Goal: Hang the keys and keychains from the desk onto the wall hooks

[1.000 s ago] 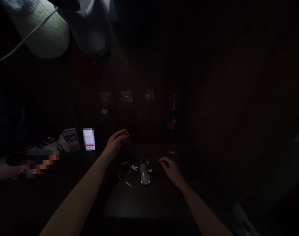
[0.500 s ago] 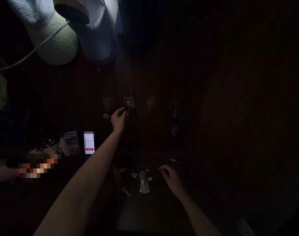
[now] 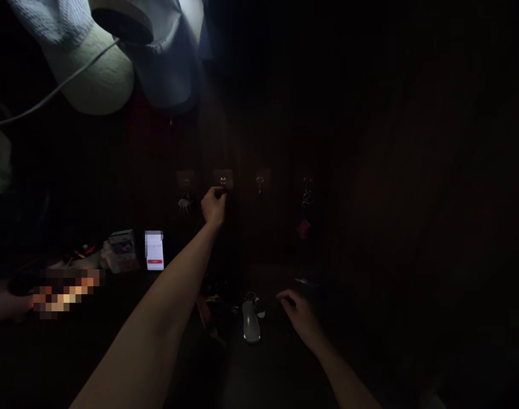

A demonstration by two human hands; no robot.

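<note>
Scene dim, much of it near black; left hand (image 3: 214,205) raised to the wall, fingers bent together just under the second hook (image 3: 223,180) from the left, and whether it grips anything cannot be told, since the back of the hand hides the fingertips. Right hand (image 3: 299,312) low over the dark surface (image 3: 250,375), loosely curled, thumb apart from the fingers, nothing seen in its grasp. Silver fob (image 3: 251,325) lies on that surface between the forearms, nearer the right hand, small ring and tags at its far end. Brown strap (image 3: 204,313) lies left of the fob, partly behind the left forearm. Four hooks in a row: key bunch (image 3: 184,203) hangs from the leftmost, third hook (image 3: 260,182) bare, red-tipped key ring (image 3: 304,228) on the rightmost. Lit phone (image 3: 155,253) stands upright at left, beside a box (image 3: 123,250); pale cap (image 3: 101,85) hangs above, crossed by a white cord (image 3: 71,78)
</note>
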